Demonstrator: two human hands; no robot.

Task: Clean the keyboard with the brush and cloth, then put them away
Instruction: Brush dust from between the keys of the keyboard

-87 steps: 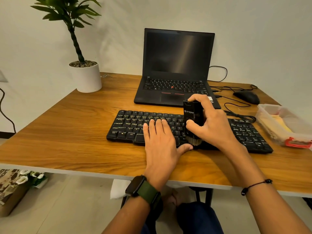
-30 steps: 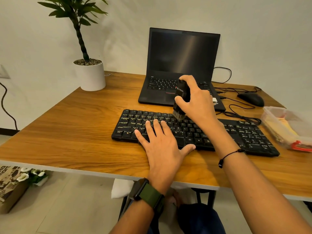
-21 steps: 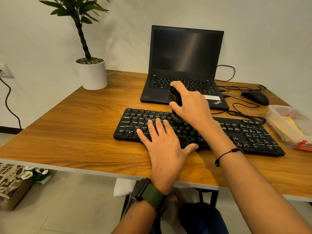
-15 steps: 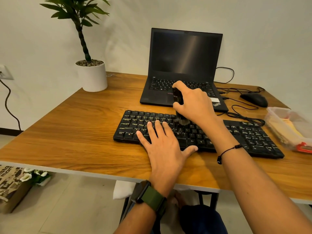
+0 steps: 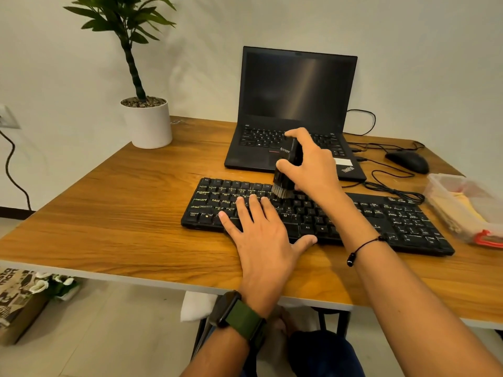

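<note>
two hands on the keyboard (image 5: 381,216): left hand (image 5: 265,240) flat, fingers straight, pressing keys; right hand (image 5: 313,164) grasps the brush (image 5: 285,172), bristles on the top rows.

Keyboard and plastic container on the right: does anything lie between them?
In the head view, only bare table shows between the keyboard and container.

left hand (image 5: 261,240) flat, right hand (image 5: 313,164) gripping
</note>
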